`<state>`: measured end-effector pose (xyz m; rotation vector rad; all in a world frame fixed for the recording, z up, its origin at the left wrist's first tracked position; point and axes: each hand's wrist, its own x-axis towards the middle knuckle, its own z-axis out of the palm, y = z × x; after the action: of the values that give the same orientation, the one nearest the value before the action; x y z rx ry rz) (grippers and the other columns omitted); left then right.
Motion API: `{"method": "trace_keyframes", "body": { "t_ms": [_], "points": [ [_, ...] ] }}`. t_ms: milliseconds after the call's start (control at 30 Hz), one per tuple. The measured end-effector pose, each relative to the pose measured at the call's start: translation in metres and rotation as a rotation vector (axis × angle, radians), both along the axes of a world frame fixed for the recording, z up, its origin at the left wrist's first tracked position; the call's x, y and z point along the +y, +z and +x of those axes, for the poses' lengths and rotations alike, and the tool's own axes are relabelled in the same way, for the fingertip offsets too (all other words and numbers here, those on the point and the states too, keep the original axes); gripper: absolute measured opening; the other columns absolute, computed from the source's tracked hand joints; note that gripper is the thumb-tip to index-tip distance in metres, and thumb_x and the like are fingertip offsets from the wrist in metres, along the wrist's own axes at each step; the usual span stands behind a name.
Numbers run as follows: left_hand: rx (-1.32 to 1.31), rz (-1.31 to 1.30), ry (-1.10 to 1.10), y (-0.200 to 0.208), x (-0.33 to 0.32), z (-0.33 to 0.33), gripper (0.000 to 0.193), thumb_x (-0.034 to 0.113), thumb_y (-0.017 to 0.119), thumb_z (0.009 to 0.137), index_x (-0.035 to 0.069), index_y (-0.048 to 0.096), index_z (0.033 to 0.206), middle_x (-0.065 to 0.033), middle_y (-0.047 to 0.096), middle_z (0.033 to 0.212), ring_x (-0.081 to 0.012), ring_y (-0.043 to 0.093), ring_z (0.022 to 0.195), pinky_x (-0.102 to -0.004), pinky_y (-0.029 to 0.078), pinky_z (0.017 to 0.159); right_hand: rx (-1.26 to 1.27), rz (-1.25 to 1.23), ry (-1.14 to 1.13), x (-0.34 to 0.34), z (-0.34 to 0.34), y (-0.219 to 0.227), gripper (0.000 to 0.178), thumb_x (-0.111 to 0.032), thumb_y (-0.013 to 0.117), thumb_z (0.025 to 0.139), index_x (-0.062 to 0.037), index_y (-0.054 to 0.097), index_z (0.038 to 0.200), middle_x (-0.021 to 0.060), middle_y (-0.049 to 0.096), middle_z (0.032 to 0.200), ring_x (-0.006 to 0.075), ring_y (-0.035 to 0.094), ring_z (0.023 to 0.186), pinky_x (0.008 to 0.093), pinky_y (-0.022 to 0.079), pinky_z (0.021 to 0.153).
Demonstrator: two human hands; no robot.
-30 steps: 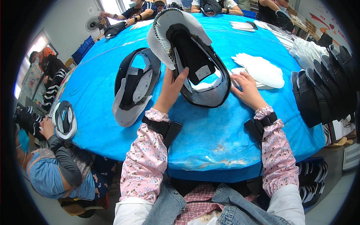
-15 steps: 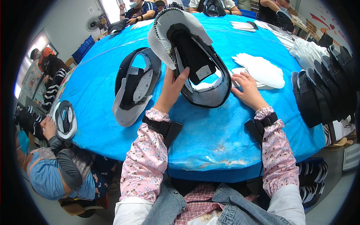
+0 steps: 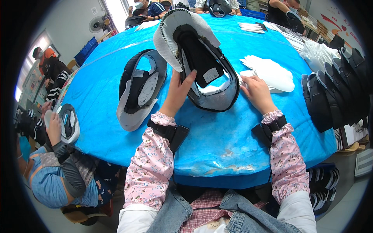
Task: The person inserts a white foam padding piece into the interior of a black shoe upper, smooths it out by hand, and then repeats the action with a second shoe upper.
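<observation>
Shoe upper (image 3: 199, 54) in left hand (image 3: 175, 93), over blue table covering (image 3: 217, 136).
Sits tilted between the two hands, opening toward camera; clamped at left edge by left thumb, with fingers mostly hidden behind. Right hand (image 3: 258, 94) with bent fingers at near-left edge of white insole-shaped pieces (image 3: 274, 73); cannot tell whether closed on one. Second upper (image 3: 134, 112) to left, on covering; row of black uppers (image 3: 334, 93) far right.

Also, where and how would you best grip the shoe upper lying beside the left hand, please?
Probably pinch that shoe upper by its black mesh wall from the left: its long, curved edge faces away from the left hand, which crowds the right side.
</observation>
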<state>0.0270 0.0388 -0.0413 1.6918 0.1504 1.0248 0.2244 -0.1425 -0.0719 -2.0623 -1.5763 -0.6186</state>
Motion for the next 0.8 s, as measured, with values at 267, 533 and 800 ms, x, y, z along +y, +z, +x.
{"method": "trace_keyframes", "body": {
  "t_ms": [267,533,800],
  "points": [
    [0.0,-0.002,0.001,0.001,-0.002,0.0,0.036,0.024,0.052,0.09,-0.001,0.049,0.116,-0.0041,0.054,0.105,-0.0116,0.047,0.097,-0.0247,0.038,0.087,0.136,0.088,-0.124,-0.002,-0.005,0.007,0.026,-0.012,0.053,0.083,-0.0025,0.056,0.106,0.0136,0.059,0.076,0.0302,0.058,0.074,0.0407,0.045,0.068],
    [-0.106,0.293,0.245,0.002,0.003,0.004,0.058,0.02,0.054,0.089,0.001,0.023,0.135,-0.0125,0.035,0.125,-0.0227,0.041,0.111,-0.0303,0.033,0.096,0.122,0.242,-0.274,-0.005,-0.001,0.016,0.016,-0.018,0.047,0.089,-0.005,0.052,0.081,0.0148,0.058,0.068,0.0339,0.057,0.065,0.0432,0.044,0.059],
    [-0.155,0.608,0.489,0.01,-0.001,0.002,0.063,0.019,0.048,0.093,0.012,0.011,0.142,-0.0115,0.024,0.137,-0.02,0.042,0.108,-0.0307,0.038,0.088,1.003,0.794,-0.037,-0.027,0.02,0.038,0.033,-0.034,0.045,0.094,-0.0071,0.053,0.076,-0.0024,0.046,0.05,0.0032,0.04,0.042,0.0195,0.032,0.039]
  ]
}}
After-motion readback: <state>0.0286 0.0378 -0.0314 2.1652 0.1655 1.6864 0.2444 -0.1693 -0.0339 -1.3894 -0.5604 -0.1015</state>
